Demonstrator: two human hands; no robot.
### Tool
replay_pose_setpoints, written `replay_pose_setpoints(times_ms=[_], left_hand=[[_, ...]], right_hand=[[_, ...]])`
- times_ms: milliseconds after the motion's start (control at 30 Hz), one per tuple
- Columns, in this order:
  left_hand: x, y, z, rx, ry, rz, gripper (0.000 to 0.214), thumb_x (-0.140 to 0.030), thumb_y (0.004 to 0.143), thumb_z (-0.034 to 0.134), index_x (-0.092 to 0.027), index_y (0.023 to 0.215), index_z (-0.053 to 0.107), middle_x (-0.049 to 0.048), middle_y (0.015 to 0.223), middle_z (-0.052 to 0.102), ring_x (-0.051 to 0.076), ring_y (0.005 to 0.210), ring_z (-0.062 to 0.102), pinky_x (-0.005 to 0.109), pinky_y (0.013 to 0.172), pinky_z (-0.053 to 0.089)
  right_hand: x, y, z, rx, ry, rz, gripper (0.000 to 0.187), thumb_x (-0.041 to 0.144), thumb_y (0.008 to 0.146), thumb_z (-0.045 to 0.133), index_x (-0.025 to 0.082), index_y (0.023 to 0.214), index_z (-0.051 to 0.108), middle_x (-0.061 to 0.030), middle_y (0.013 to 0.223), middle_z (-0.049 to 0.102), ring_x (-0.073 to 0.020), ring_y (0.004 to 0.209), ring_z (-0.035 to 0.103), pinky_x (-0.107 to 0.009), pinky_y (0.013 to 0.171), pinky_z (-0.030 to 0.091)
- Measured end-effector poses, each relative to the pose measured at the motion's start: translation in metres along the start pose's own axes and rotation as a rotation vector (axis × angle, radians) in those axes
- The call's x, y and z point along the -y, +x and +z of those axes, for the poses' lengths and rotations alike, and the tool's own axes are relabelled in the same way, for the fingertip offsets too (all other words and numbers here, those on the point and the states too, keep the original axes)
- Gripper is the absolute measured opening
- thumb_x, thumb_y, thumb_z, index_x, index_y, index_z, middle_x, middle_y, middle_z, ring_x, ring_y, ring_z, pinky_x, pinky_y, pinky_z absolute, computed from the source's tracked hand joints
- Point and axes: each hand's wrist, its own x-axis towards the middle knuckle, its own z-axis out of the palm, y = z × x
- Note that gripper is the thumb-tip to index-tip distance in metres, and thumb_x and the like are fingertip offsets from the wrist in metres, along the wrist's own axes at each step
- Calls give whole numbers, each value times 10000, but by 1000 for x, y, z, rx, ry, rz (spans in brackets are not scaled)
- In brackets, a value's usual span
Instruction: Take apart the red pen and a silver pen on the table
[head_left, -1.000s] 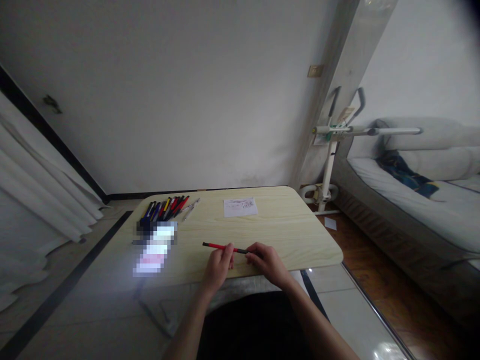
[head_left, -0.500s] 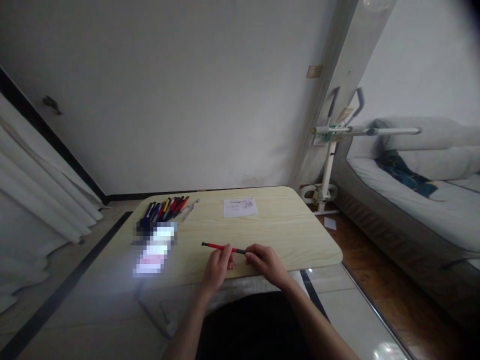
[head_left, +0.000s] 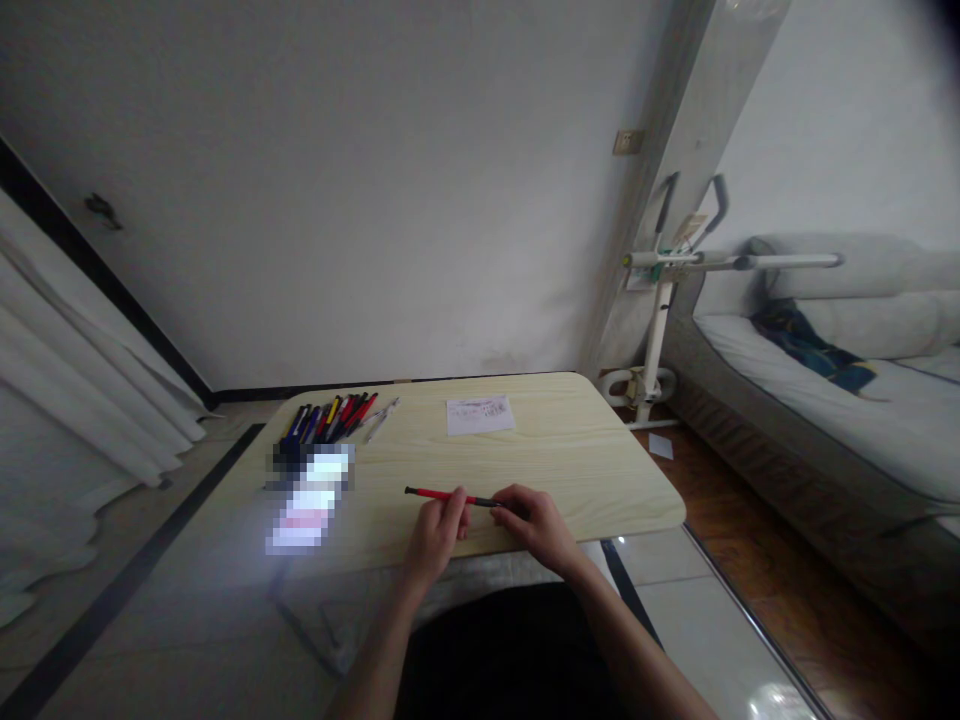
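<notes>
A red pen (head_left: 432, 493) with a dark end and a dark grip section lies crosswise between my hands, just above the near part of the table. My left hand (head_left: 437, 530) pinches its red barrel near the middle with thumb and fingers. At the pen's dark right end, my right hand (head_left: 531, 522) has its thumb and curled fingers closed on the tip section. Whether a small part is also between those fingers is hidden. Beyond the hands, a sheet of paper (head_left: 481, 415) with red and dark writing rests on the tabletop.
Several pens (head_left: 330, 417) lie in a bunch at the back left of the wooden table (head_left: 570, 450). A bright, blurred-out screen (head_left: 309, 500) is at the table's left. To the right stand white exercise equipment (head_left: 654, 340) and a sofa (head_left: 795, 380).
Both hands keep nearly the same place. The pen has shifted very slightly to the right, with the hands still on it.
</notes>
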Motion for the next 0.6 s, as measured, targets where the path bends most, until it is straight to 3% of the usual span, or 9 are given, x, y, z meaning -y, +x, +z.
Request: replay_pose_setpoints(times_ms=[233,600], left_hand=[[-3,1,1,-25,50,-4,539,-514,829,332,-177,427,456,-8,387,441,113,415,471,218,486,363],[-3,1,3,-45,52,-18,521,-514,823,348,-171,453,478,-10,392,445,112,411,469,215,469,358]], right_hand=[[-4,0,2,-13,-4,7,175,304,770,573,168,848,651,-21,720,637,-142,653,555,-240,595,422],[-3,0,1,12,-6,12,157,284,761,589,159,828,655,-22,735,651,-140,656,562,-237,602,422]])
